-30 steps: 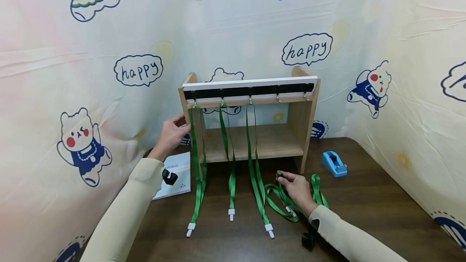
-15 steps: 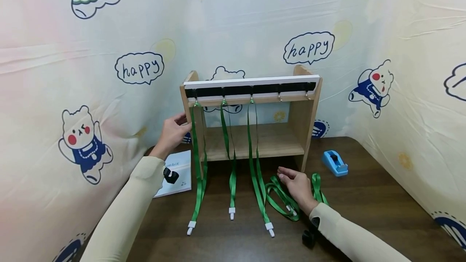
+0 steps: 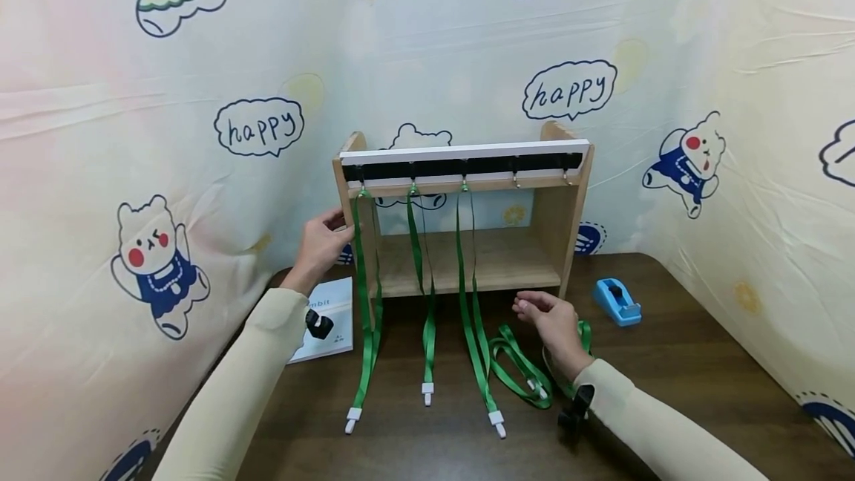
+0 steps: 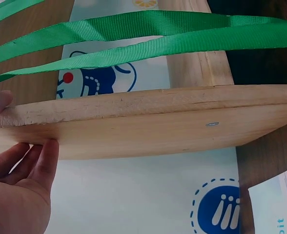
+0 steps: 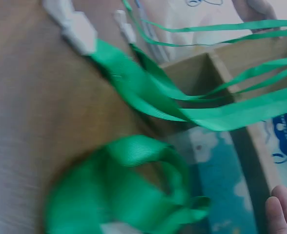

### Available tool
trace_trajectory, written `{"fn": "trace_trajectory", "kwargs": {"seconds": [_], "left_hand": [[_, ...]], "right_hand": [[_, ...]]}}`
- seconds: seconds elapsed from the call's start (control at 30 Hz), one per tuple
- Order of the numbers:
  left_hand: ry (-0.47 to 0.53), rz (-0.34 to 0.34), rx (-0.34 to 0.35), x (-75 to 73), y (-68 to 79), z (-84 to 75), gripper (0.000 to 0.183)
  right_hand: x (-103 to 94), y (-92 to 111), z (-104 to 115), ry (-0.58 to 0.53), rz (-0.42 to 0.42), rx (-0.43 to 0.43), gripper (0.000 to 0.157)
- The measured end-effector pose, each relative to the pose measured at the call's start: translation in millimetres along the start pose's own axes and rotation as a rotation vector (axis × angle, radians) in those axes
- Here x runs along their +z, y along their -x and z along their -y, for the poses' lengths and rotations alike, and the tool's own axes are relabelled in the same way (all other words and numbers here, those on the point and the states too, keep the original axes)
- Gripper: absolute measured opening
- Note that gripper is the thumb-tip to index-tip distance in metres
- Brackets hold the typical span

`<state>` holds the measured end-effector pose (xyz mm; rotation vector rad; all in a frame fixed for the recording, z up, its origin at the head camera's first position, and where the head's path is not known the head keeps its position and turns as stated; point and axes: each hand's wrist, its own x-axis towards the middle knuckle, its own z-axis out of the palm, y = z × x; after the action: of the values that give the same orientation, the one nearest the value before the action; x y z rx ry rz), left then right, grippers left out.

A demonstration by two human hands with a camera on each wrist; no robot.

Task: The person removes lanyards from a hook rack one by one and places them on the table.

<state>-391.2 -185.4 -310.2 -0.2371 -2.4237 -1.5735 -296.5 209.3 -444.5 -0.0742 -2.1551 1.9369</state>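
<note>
My left hand (image 3: 320, 247) holds the left side panel of a wooden rack (image 3: 467, 262). In the left wrist view the thumb is on its front edge and the fingers on its outer face. Three green lanyards (image 3: 366, 303) with white clips hang from the rack's left three hooks; the two right hooks (image 3: 516, 181) carry nothing. My right hand (image 3: 554, 325) hovers below the rack's right end, fingers extended and holding nothing. A looped green lanyard (image 3: 514, 366) lies on the table just left of it. Another green lanyard (image 3: 585, 334) is partly hidden behind the right wrist.
A blue tape dispenser (image 3: 617, 301) stands at the table's right. A white booklet (image 3: 334, 318) lies by the left forearm. The patterned cloth (image 3: 427, 58) rises behind the rack and at both sides. A blue flowered surface (image 5: 226, 180) shows beneath the rack in the right wrist view.
My right hand pinched the looped lanyard's end a second ago, then let it go and rose slightly, away from it. The left hand keeps its hold on the rack.
</note>
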Motion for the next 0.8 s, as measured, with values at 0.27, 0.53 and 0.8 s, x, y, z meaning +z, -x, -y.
{"fn": "trace_trajectory", "kwargs": {"seconds": [0.27,0.53,0.8], "left_hand": [[-0.02,-0.018,0.013,1.0,0.8,0.4,0.064],[-0.005,-0.015,-0.01,0.4,-0.1,-0.2,0.069],[-0.001,-0.005,-0.002,-0.6,0.1,0.0,0.068]], "right_hand": [[-14.5,-17,33,-0.089,0.006,-0.059,0.036],[-28.0,-27,72,-0.048,0.025,-0.168,0.039],[-26.1,-36,106,0.0,0.058,-0.296,0.039]]}}
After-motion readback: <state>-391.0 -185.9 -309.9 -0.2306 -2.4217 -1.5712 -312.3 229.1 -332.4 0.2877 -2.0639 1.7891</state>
